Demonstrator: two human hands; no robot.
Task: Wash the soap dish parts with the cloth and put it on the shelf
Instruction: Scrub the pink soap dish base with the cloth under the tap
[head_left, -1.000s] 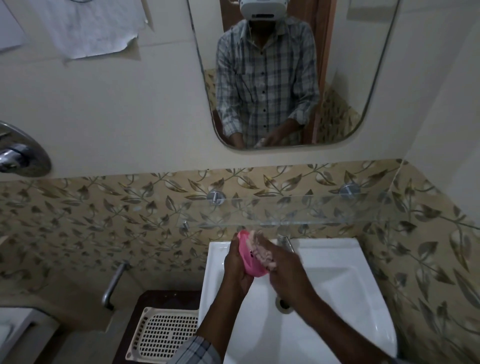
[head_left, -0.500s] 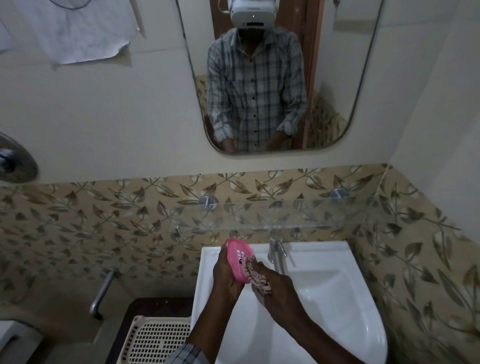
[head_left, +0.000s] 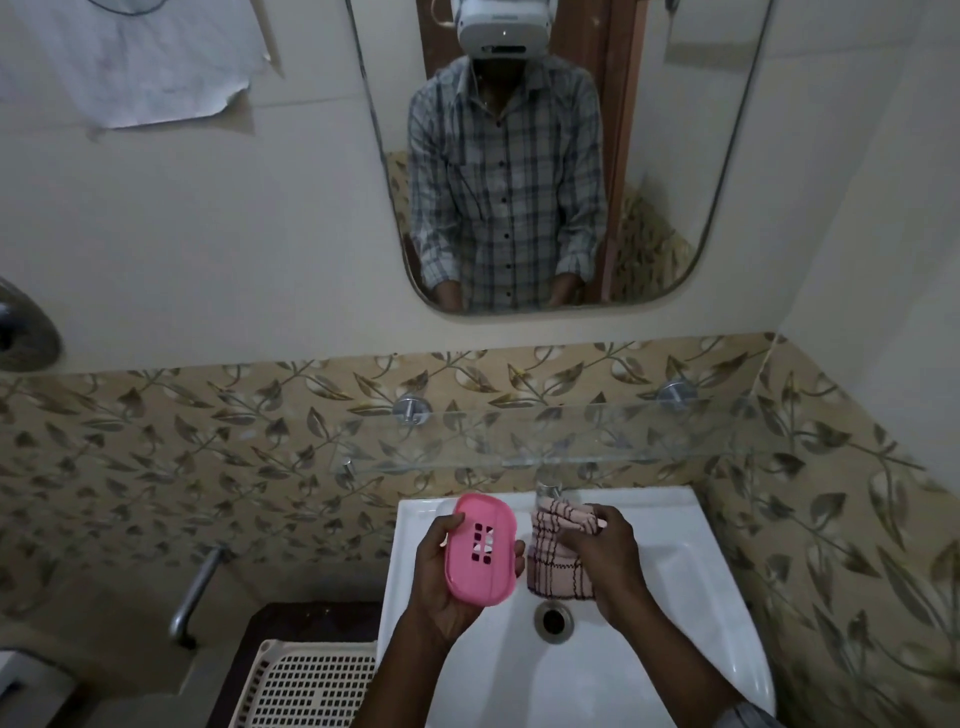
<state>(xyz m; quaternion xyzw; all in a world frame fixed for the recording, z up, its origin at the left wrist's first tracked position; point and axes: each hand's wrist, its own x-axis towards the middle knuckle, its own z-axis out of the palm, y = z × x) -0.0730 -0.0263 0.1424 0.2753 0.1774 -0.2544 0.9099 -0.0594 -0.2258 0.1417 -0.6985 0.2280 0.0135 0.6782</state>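
Left fingers: curled over the right edge of the pink oval plastic soap dish part, with the thumb on its upper left edge; a firm grasp.
Left hand: the palm cups the part from below and hides its underside.
Soap dish part: held tilted over the left side of the white ceramic basin, its face toward the camera. Small square holes show at its middle.
Right fingers: clenched round the top of the folded pink cloth with dark check lines.
Right hand: covers the right side of the cloth.
Cloth: hangs just beside the dish part, above the round metal drain (contact with the left fingertips cannot be told).
Metal tap: only its top shows behind the cloth.
Clear glass shelf: fixed to the leaf-patterned wall above the basin, well apart from the dish part.
White perforated plastic tray: left of the basin, cut off by the lower edge.
Forearms: both cut off at the lower edge.
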